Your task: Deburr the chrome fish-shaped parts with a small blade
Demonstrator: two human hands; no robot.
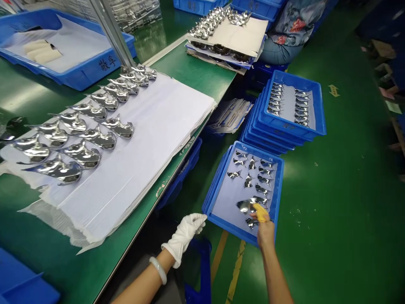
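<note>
My right hand [265,223], with yellow covering at its fingers, grips a shiny chrome part [247,205] over the near end of a blue tray [232,226]. Around it on the tray's white lining lie several similar curved chrome parts [248,180], set in rough columns. My left hand [186,232], in a white glove, has its fingers drawn together at the tray's near left corner. More chrome parts [84,154], larger in view, stand in rows on white sheets [142,169] on the green table to the left.
Behind the tray stands a stack of blue trays [319,114], the top one holding chrome parts. A metal post [110,31] rises by a large blue bin [79,76]. Cardboard layers [249,36] bear more parts near a seated person [284,46]. The table edge runs diagonally beside me.
</note>
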